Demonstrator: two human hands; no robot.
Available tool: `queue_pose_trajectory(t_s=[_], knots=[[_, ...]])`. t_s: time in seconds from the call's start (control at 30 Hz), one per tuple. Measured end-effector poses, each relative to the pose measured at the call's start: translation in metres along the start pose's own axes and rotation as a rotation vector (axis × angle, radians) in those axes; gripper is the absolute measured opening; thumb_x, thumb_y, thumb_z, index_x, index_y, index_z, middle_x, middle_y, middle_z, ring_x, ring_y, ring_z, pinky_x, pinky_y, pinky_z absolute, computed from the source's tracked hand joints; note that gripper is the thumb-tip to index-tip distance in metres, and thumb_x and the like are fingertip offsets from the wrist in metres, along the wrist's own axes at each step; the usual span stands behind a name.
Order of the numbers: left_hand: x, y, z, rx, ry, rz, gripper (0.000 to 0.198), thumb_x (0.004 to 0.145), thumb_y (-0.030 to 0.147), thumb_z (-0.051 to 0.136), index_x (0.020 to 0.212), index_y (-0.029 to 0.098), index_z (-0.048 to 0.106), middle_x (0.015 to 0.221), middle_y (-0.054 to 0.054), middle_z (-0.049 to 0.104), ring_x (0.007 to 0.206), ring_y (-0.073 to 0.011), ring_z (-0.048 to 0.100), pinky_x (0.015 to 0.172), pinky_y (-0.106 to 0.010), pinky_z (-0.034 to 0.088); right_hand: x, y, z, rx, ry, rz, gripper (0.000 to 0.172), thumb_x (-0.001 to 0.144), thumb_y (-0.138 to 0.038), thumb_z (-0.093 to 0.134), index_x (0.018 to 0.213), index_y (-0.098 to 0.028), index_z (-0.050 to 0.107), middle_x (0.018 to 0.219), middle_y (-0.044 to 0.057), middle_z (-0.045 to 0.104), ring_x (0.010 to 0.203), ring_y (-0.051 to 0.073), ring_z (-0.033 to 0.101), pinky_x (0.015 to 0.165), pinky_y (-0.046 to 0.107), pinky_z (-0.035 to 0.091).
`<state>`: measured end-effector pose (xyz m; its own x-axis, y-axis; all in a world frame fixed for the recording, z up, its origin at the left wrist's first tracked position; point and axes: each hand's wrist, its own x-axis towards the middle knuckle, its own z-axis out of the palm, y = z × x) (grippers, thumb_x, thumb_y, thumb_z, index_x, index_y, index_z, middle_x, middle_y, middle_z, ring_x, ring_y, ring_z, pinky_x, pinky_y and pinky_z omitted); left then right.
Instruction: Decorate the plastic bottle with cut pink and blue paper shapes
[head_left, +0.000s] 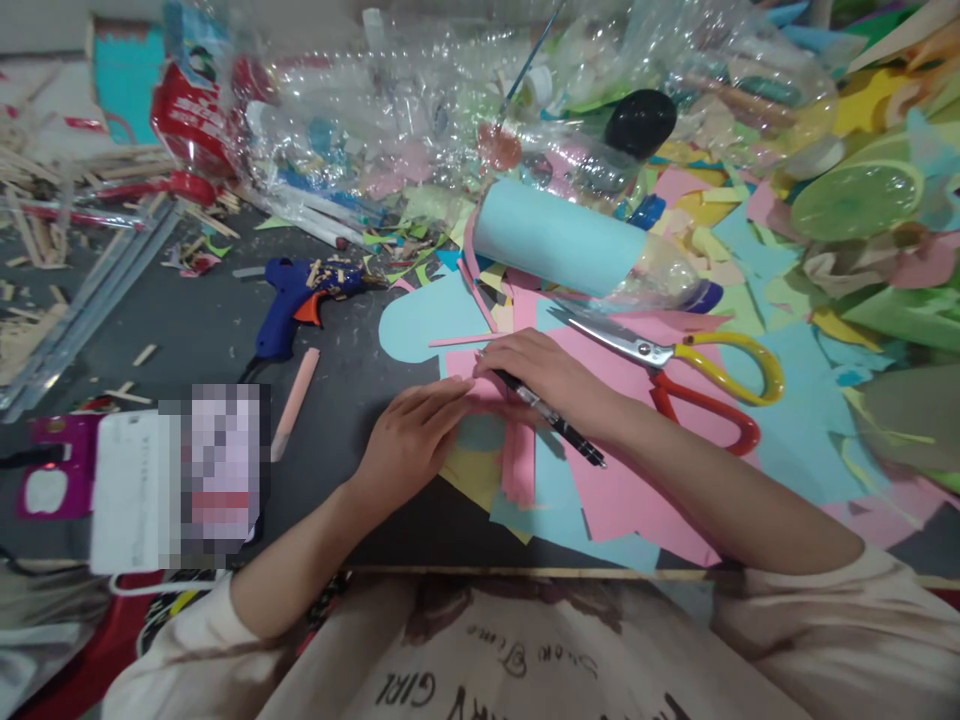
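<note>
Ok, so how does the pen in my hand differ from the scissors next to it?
The black pen is gripped in your right hand, while the scissors lie untouched on the pink paper. The pen is slim and mostly black; the scissors have bare metal blades, one yellow handle loop and one red. The scissors are clearly longer and bulkier. Both sit over the coloured paper sheets.

Head-worn, close, downward over table (217, 335)
</note>
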<state>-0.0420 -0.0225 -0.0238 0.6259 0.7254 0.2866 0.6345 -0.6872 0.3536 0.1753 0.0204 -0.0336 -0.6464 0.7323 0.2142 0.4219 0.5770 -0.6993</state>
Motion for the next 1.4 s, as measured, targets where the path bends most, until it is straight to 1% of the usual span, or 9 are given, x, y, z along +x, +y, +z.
queue_pose_trajectory(t_s=[0.13, 0.3, 0.5, 0.7, 0.9, 1.07, 1.23, 1.3, 1.4], knots=[[0.0003, -0.0011, 0.0009, 0.027, 0.000, 0.009, 0.027, 0.092, 0.010, 0.042, 0.109, 0.014, 0.063, 0.111, -0.011, 0.072, 0.105, -0.0206, 0.068, 0.085, -0.035, 0.056, 0.0016, -0.0003, -0.0008, 0.001, -0.010, 0.006, 0.018, 0.089, -0.032, 0.059, 0.104, -0.023, 0.059, 0.106, 0.007, 0.068, 0.105, 0.023, 0.059, 0.090, 0.040, 0.045], [0.0011, 0.0007, 0.0001, 0.072, -0.003, 0.053, 0.027, 0.092, 0.012, 0.043, 0.108, 0.014, 0.065, 0.113, -0.011, 0.072, 0.105, -0.0218, 0.068, 0.084, -0.035, 0.056, 0.0026, -0.0010, 0.0002, -0.016, 0.012, -0.005, 0.024, 0.087, -0.037, 0.063, 0.103, -0.019, 0.060, 0.103, 0.009, 0.068, 0.101, 0.024, 0.060, 0.088, 0.040, 0.045], [-0.0009, 0.0021, 0.0006, 0.085, -0.017, 0.057, 0.027, 0.091, 0.012, 0.044, 0.108, 0.014, 0.066, 0.116, -0.011, 0.070, 0.106, -0.0220, 0.067, 0.085, -0.035, 0.056, 0.0013, -0.0011, -0.0001, -0.020, -0.006, 0.028, 0.022, 0.087, -0.034, 0.063, 0.105, -0.023, 0.059, 0.107, 0.007, 0.067, 0.104, 0.024, 0.059, 0.091, 0.041, 0.045], [-0.0017, 0.0020, 0.0003, 0.087, -0.041, 0.054, 0.029, 0.091, 0.012, 0.045, 0.112, 0.014, 0.065, 0.119, -0.012, 0.069, 0.108, -0.0224, 0.066, 0.087, -0.036, 0.055, 0.0001, -0.0008, 0.0006, -0.020, 0.013, 0.007, 0.021, 0.089, -0.032, 0.061, 0.106, -0.022, 0.058, 0.107, 0.008, 0.067, 0.105, 0.024, 0.059, 0.092, 0.041, 0.045], [-0.0011, 0.0028, 0.0015, 0.078, -0.028, 0.051, 0.027, 0.090, 0.010, 0.046, 0.109, 0.014, 0.064, 0.118, -0.012, 0.069, 0.106, -0.0224, 0.066, 0.085, -0.036, 0.055, 0.0002, -0.0005, 0.0019, -0.014, 0.044, 0.020, 0.027, 0.085, -0.032, 0.066, 0.107, -0.021, 0.056, 0.107, 0.009, 0.067, 0.102, 0.024, 0.061, 0.090, 0.042, 0.047], [0.0018, 0.0061, 0.0026, 0.093, -0.040, 0.013, 0.018, 0.092, 0.016, 0.047, 0.099, 0.013, 0.063, 0.120, -0.011, 0.069, 0.104, -0.0222, 0.066, 0.082, -0.035, 0.053, 0.0008, -0.0014, 0.0012, -0.005, 0.049, 0.022, 0.025, 0.086, -0.033, 0.064, 0.106, -0.021, 0.055, 0.107, 0.008, 0.067, 0.101, 0.023, 0.061, 0.089, 0.042, 0.048], [0.0024, 0.0075, 0.0031, 0.134, -0.069, 0.008, 0.025, 0.092, 0.018, 0.048, 0.112, 0.016, 0.062, 0.124, -0.010, 0.067, 0.105, -0.0216, 0.065, 0.083, -0.034, 0.051, 0.0005, -0.0008, 0.0016, 0.010, 0.033, 0.038, 0.025, 0.084, -0.028, 0.064, 0.106, -0.020, 0.055, 0.108, 0.010, 0.067, 0.100, 0.024, 0.061, 0.088, 0.042, 0.048], [0.0019, 0.0075, 0.0033, 0.142, -0.081, 0.015, 0.027, 0.092, 0.018, 0.048, 0.116, 0.017, 0.061, 0.125, -0.009, 0.066, 0.106, -0.0217, 0.064, 0.084, -0.034, 0.050, 0.0001, -0.0003, 0.0018, 0.028, 0.071, 0.046, 0.025, 0.083, -0.027, 0.063, 0.106, -0.019, 0.055, 0.107, 0.010, 0.067, 0.097, 0.024, 0.062, 0.085, 0.041, 0.049], [0.0013, 0.0074, 0.0038, 0.163, -0.080, 0.032, 0.028, 0.093, 0.020, 0.046, 0.116, 0.016, 0.062, 0.126, -0.009, 0.066, 0.106, -0.0224, 0.063, 0.083, -0.034, 0.050, 0.0005, -0.0007, 0.0004, 0.061, 0.161, 0.092, 0.013, 0.088, -0.025, 0.055, 0.100, -0.021, 0.057, 0.096, 0.007, 0.070, 0.087, 0.021, 0.063, 0.077, 0.036, 0.051]])
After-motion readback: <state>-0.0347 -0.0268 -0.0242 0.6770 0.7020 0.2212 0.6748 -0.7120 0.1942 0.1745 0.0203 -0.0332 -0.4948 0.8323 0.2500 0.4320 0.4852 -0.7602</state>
